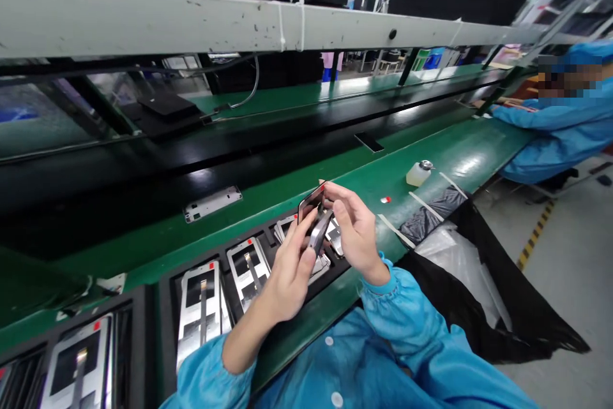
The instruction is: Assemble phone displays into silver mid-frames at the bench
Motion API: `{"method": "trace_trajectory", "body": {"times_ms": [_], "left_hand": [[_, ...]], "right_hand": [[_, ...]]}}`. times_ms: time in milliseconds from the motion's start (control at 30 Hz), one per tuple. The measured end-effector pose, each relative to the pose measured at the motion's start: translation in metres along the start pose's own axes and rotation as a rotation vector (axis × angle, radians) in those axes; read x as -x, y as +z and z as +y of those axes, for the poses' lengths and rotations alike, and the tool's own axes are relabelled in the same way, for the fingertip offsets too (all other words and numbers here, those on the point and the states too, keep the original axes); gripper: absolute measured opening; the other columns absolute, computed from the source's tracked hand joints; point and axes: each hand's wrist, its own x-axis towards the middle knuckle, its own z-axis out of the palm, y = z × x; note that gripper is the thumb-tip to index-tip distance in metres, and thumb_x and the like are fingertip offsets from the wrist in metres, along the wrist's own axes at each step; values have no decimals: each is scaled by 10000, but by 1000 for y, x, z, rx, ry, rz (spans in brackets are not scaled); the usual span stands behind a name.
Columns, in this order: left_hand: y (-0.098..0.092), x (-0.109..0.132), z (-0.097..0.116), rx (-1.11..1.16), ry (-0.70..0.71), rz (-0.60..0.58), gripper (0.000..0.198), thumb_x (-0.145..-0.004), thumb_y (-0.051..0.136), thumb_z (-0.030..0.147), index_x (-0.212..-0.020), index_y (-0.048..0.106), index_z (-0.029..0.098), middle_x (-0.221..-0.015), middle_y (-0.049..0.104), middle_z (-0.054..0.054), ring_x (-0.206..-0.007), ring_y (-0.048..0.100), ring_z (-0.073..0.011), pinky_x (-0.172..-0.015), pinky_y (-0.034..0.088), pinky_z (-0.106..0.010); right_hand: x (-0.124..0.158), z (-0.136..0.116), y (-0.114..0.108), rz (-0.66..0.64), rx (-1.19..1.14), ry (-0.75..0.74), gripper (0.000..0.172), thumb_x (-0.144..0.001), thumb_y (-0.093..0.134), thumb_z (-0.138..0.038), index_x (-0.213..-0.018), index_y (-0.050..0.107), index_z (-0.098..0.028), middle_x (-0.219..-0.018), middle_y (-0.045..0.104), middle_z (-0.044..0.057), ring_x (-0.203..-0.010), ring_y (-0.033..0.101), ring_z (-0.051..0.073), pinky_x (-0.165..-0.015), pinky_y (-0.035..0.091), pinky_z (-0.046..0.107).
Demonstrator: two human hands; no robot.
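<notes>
My left hand (290,272) is closed around a dark phone part (320,230) with a light metallic edge, thumb along its lower end. My right hand (354,224) is curled at the upper right of the same assembly, fingertips on a thin dark panel (310,202) that stands tilted behind the part. A small red mark shows at the panel's top corner. Below both hands lies a black foam tray (167,307) with several white and silver phone screens (249,268), each with a flat cable and a red tab. Where the two held parts meet is partly hidden by fingers.
A silver phone frame (213,204) and a dark phone (369,142) lie beyond the tray near the black belt (167,166). A liquid bottle (419,173) and black bag (483,281) are at right. A person in blue (565,122) sits further right.
</notes>
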Motion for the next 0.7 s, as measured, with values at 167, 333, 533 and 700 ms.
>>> {"method": "trace_trajectory", "body": {"times_ms": [167, 333, 533, 700], "left_hand": [[-8, 2, -6, -518, 161, -152, 722, -1223, 459, 472, -1876, 286, 217, -1952, 275, -187, -1788, 368, -369, -1414, 453, -558], [1, 3, -9, -647, 253, -222, 709, -1218, 472, 424, -1870, 268, 234, -1950, 266, -196, -1731, 475, -369, -1291, 602, -505], [7, -1, -9, -591, 146, -137, 623, -1222, 434, 467, -1767, 473, 169, -1879, 405, -224, -1700, 517, -382, -1313, 576, -539], [-9, -7, 2, -540, 111, 69, 690, -1217, 417, 519, -1817, 415, 179, -1825, 489, -237, -1639, 579, -415, -1272, 593, -596]], "right_hand": [[5, 2, 10, 125, -183, 78, 418, -1030, 870, -628, -1219, 779, -267, -1382, 841, 108, -1252, 823, 288, -1176, 651, 490], [8, 3, 4, 202, -172, 46, 422, -1039, 849, -648, -972, 688, -263, -1090, 797, 61, -1072, 786, 238, -1051, 647, 419], [7, 7, -49, 30, 52, -11, 411, -1113, 747, -631, -956, 660, -261, -1240, 765, 89, -1201, 739, 259, -1131, 594, 443], [-40, 49, -174, 1, 560, 232, 648, -969, 715, -906, -945, 622, -265, -996, 762, 66, -929, 735, 248, -915, 634, 410]]}}
